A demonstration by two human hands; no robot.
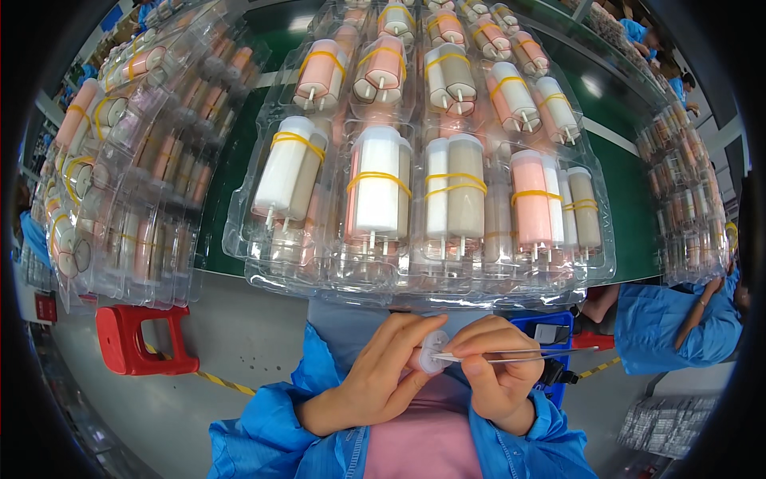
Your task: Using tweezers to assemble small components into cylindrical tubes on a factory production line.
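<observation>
at disc, leftward crosswise tweezers

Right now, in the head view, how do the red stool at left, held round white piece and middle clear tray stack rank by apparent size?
1. Middle clear tray stack
2. Red stool
3. Round white piece

wearer's two hands, one tweezers, one round piece

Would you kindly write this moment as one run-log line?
left hand: holding white round part; right hand: holding metal tweezers at its face; ahead: clear trays of banded cylinders
</observation>
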